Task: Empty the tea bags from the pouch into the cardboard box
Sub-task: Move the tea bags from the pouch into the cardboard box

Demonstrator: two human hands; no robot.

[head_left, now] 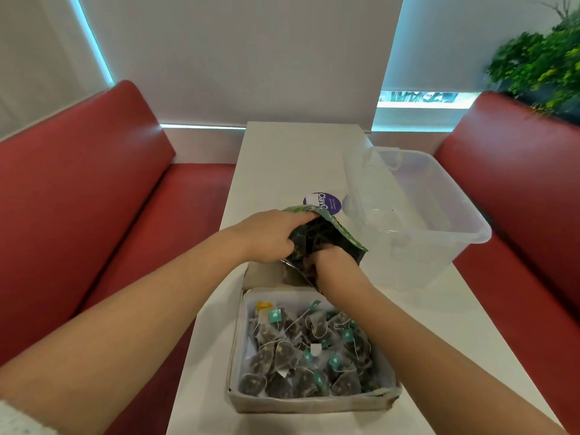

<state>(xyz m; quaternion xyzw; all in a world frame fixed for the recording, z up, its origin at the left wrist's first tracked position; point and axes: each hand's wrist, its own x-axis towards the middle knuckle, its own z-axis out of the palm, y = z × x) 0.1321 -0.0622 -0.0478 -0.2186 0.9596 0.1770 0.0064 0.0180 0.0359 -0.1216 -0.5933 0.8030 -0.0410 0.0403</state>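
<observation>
A green foil pouch (337, 229) is held open above the far flap of the cardboard box (314, 403). My left hand (270, 235) grips the pouch's upper left edge. My right hand (334, 265) reaches into the pouch's mouth, its fingers hidden inside among dark tea bags. The shallow box lies on the white table (282, 164) near me and holds several pyramid tea bags (309, 350) with teal tags and strings.
A clear plastic tub (417, 211) stands on the table's right side, just beyond the pouch. A purple round sticker (323, 200) lies behind the pouch. Red bench seats (81, 196) flank the table. A green plant (539, 61) is at the far right.
</observation>
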